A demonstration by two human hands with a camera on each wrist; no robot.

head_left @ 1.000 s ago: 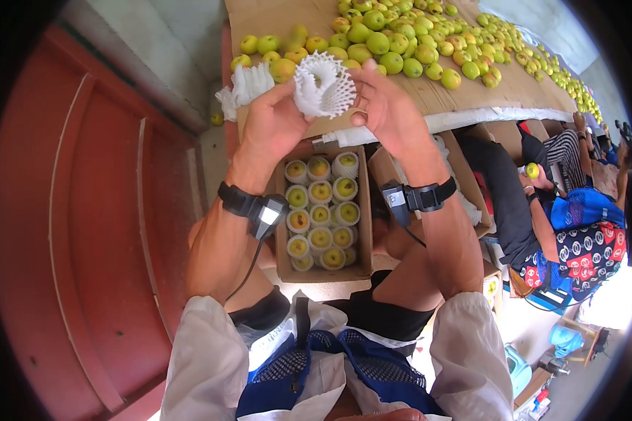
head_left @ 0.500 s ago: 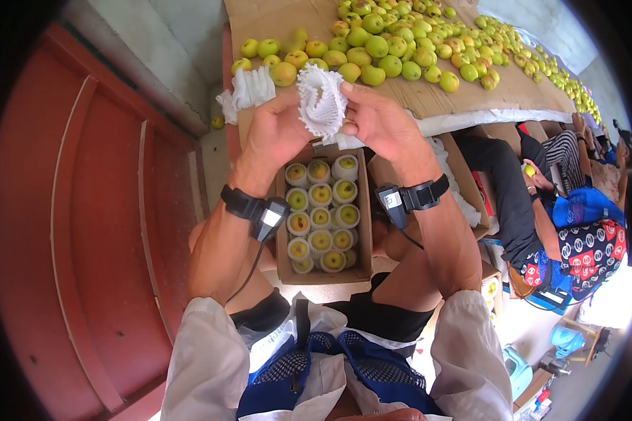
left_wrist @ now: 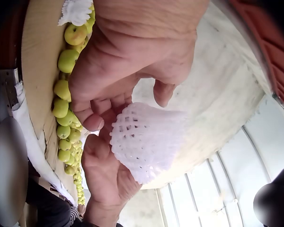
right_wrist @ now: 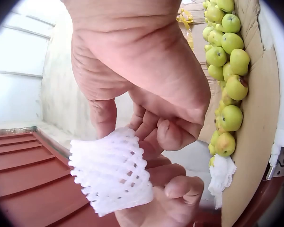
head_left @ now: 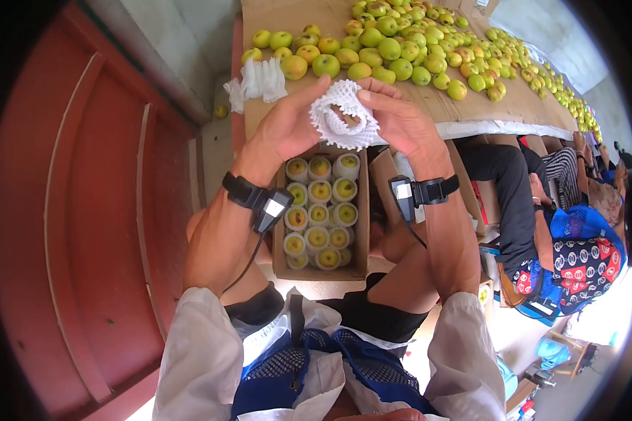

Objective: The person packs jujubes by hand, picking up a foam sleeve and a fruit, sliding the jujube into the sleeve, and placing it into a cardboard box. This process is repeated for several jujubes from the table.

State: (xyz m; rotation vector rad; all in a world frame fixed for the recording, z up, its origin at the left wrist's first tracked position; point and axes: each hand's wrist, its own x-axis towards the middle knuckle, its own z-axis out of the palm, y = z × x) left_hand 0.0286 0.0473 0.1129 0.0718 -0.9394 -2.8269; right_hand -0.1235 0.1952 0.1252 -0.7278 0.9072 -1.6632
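A white foam fruit net (head_left: pixel 343 116) is held up between both hands, over the front edge of the tabletop. In the head view its round mouth faces up, with an inner ring of net showing inside the outer one. The left hand (head_left: pixel 293 121) holds it at the left side. On the other side the right hand (head_left: pixel 402 119) grips it, thumb at the rim. Both wrist views show the mesh wall, with fingers curled at its edge. Below the hands stands a cardboard box (head_left: pixel 361 245) of apples (head_left: pixel 319 190) in foam nets.
Loose green-yellow apples (head_left: pixel 390 49) are spread over the cardboard-covered table (head_left: pixel 316 95). A bunch of foam nets (head_left: pixel 263 79) lies at its left end. A red door (head_left: pixel 105 231) stands at left. Another person (head_left: pixel 576 238) sits to the right, near more boxes.
Both hands have come down slightly and to the right with the foam net. Its mouth has turned upward and looks rounder, with an inner ring now showing. The head view has shifted a little.
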